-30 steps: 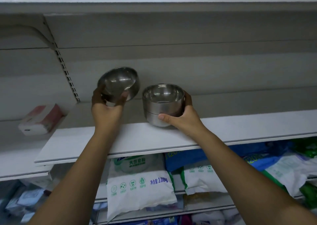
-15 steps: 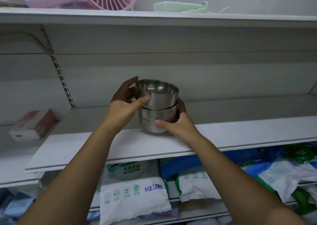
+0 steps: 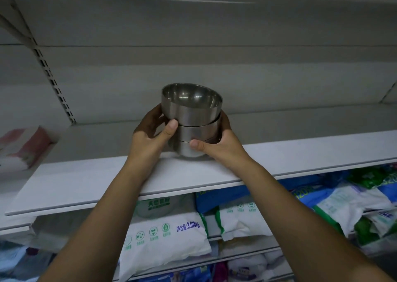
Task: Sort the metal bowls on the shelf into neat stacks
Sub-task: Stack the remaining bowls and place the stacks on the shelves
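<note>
While the stack of metal bowls [image 3: 193, 131] is standing on the white shelf [image 3: 107, 180], near its front edge and about midway along it, you are clasping it from both sides; three bowls are nesting one inside another, and the bottom bowl [image 3: 187, 151] is resting on the shelf board. The top bowl [image 3: 191, 107] is sitting tilted, its rim dipping toward the right, so it is not lying level on the middle bowl [image 3: 199, 131]. Your left hand [image 3: 148, 139] is curling round the left side of the stack; its thumb is pressing on the seam between the top and middle bowls, and its fingers [image 3: 153, 115] are wrapping behind them, their tips hidden. Your right hand [image 3: 225, 146] is cupping the right side lower down; its thumb is lying across the front of the bottom bowl at its upper edge, while its fingers are reaching round the back out of sight, so whether they are spread cannot be told. Both forearms are reaching up over the shelf's front edge. A pink-and-white box [image 3: 23, 146], blurred, is lying on the neighbouring shelf to the left, well apart from the bowls; white bags with green print [image 3: 163, 234] are lying on the shelf below.
</note>
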